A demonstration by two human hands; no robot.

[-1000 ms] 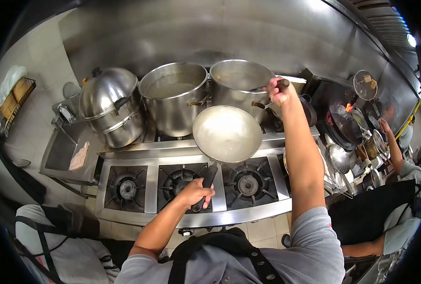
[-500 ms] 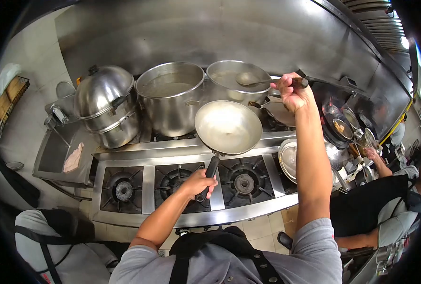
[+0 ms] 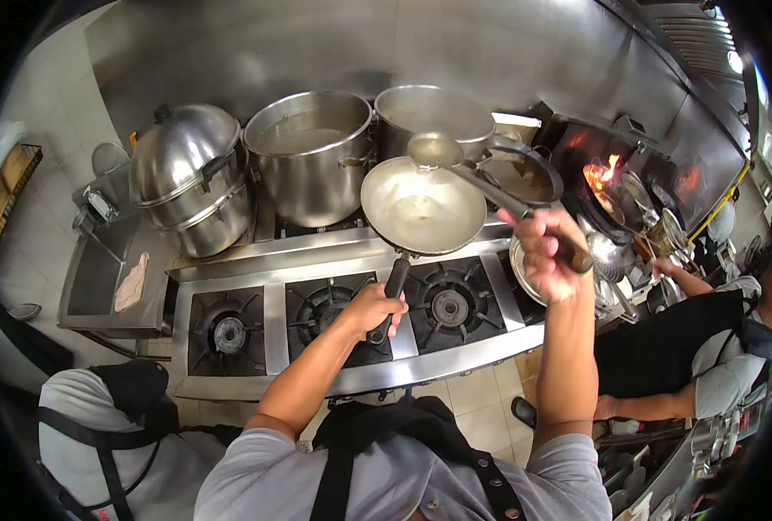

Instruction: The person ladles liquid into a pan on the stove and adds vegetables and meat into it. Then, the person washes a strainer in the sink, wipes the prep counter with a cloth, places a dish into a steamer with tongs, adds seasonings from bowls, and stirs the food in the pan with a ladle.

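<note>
Closed round the black handle of a frying pan (image 3: 384, 213), my left hand (image 3: 377, 311) keeps the pan raised above the back edge of the stove. A little clear liquid lies in the pan's middle. My right hand (image 3: 549, 256) grips the wooden end of a ladle (image 3: 435, 149), whose bowl hangs over the pan's upper right rim and holds pale liquid. Behind the ladle stands a tall steel pot (image 3: 386, 122), partly hidden by the pan. Left of it is another big pot (image 3: 309, 178) with cloudy liquid inside.
Burners (image 3: 451, 306) line the stove front. A domed steamer (image 3: 190, 178) stands at left beside a sink (image 3: 91, 291) with a pink cloth (image 3: 131, 282). At right, flames (image 3: 605, 172) rise from a pan near a co-worker's hand (image 3: 663, 267). Another person (image 3: 99, 399) is at lower left.
The ladle has come out of the back right pot to above the pan, and my right hand has moved down toward me. Liquid now shows in the pan. Flames have flared at right.
</note>
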